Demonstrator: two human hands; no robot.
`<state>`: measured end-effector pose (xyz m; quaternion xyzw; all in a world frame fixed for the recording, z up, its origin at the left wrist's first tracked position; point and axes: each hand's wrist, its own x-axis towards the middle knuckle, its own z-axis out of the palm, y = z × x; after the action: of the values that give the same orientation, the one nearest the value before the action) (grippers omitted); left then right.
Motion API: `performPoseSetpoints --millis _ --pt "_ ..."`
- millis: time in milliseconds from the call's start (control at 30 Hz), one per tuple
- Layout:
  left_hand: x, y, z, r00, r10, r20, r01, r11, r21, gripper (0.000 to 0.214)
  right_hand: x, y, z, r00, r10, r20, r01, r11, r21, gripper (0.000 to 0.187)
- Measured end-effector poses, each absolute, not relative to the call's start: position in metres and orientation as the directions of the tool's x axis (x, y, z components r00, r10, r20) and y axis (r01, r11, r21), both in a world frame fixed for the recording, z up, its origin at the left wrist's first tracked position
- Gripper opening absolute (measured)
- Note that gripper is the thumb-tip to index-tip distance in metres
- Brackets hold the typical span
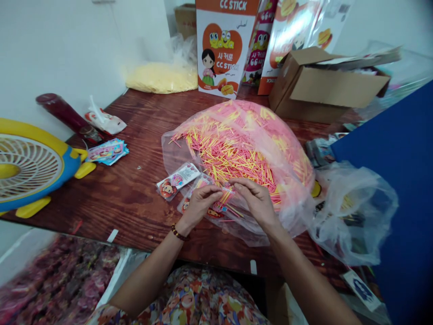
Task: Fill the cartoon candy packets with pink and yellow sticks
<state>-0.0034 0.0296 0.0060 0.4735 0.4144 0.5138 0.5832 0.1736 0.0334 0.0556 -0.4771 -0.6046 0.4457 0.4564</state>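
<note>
Head view: Beware of spilling pink-and-yellow sticks (233, 162) through a slack pinch, or of snapping them by forcing. Note forearms (154, 266) angled inward over the desk (142, 198). Grasping printed clear sachet (220, 208) with fingertips of left hand (200, 203) and right hand (259, 201), at near side of open plastic bag (294, 216).

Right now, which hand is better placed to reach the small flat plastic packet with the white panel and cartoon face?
Probably the left hand: it is nearer that packet, which lies on its outer side. The right hand is farther across, by the thin pink and yellow sticks.
</note>
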Motion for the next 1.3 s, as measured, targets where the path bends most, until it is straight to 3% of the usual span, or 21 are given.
performPoseSetpoints --millis 133,300,400,533,700,867,967,1067,1300 --pt "-0.007 0.032 -0.004 0.062 0.998 0.024 -0.281 -0.006 0.96 0.022 0.17 0.028 0.054 -0.121 0.985 0.123 0.186 0.144 -0.972 0.014" --pt "-0.013 0.035 0.0 0.025 0.988 0.151 -0.189 -0.144 0.971 0.019 0.171 0.026 0.059 -0.187 0.965 0.182 0.321 0.235 -0.917 0.014" --pt "-0.015 0.034 0.009 -0.02 0.986 0.165 -0.14 -0.167 0.976 0.016 0.172 0.032 0.06 -0.174 0.972 0.16 0.315 0.209 -0.926 0.014" --pt "-0.015 0.032 0.015 -0.036 0.997 0.062 -0.216 -0.069 0.974 0.021 0.168 0.042 0.053 -0.181 0.981 0.069 0.176 0.101 -0.979 0.017" --pt "-0.02 0.029 0.014 0.287 0.947 -0.146 -0.256 0.223 0.94 0.031 0.159 0.047 0.037 -0.113 0.993 0.027 0.065 0.034 -0.997 0.021" --pt "-0.022 0.027 0.005 0.269 0.953 -0.136 -0.195 0.192 0.962 0.032 0.159 0.043 0.037 -0.105 0.993 0.061 0.151 0.077 -0.986 0.018" --pt "-0.021 0.025 0.001 0.244 0.963 -0.113 -0.143 0.152 0.978 0.033 0.163 0.044 0.051 -0.088 0.972 0.216 0.256 0.232 -0.938 0.016" --pt "-0.02 0.023 0.001 0.245 0.963 -0.11 -0.106 0.14 0.984 0.033 0.168 0.05 0.067 -0.232 0.92 0.315 0.378 0.384 -0.842 0.012" --pt "-0.02 0.02 0.004 0.243 0.968 -0.066 -0.048 0.08 0.996 0.029 0.176 0.073 0.086 -0.437 0.881 0.18 0.503 0.405 -0.763 0.033"
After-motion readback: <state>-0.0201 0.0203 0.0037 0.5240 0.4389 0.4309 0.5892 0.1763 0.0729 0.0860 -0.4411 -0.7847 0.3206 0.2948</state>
